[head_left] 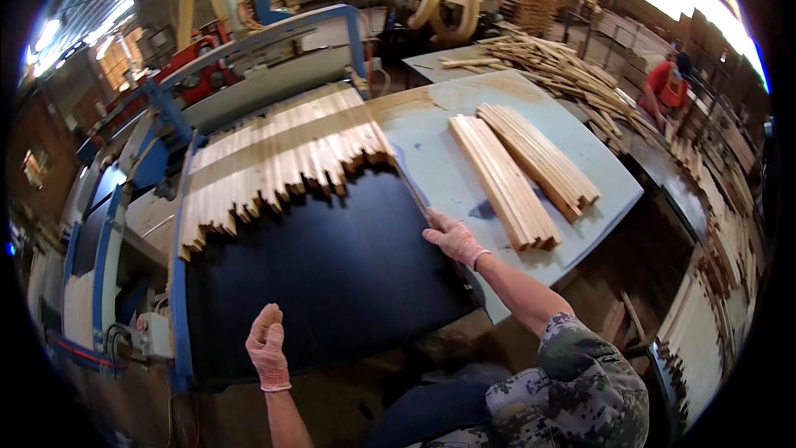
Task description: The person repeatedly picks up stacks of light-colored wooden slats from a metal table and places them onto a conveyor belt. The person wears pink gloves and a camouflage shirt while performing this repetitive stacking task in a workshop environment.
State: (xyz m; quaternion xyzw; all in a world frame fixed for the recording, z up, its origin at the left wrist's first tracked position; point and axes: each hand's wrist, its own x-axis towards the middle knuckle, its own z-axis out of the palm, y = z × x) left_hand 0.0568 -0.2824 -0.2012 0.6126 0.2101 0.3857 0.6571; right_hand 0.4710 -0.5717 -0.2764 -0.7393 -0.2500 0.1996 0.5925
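My left hand [268, 348], in a pale knitted glove, hovers above the near left part of a black conveyor belt [332, 257]. It holds nothing, its fingers stretched upward. At the belt's right edge is my right hand [454, 239], gloved too, over the narrow side rail [414, 191]. Its thumb and forefinger are spread apart; whether the palm touches the rail is hidden. Light wooden strips [282, 153] lie side by side across the far half of the belt, their near ends uneven. Two bundles of strips, a nearer one [506, 187] and a farther one [539, 158], rest on the pale table.
The pale blue table [423, 129] adjoins the belt on the right. A blue machine frame [257, 37] spans the belt's far end. Loose wooden sticks [564, 75] are heaped behind the table. A person in red [666, 87] works at the far right, near more strips [705, 315].
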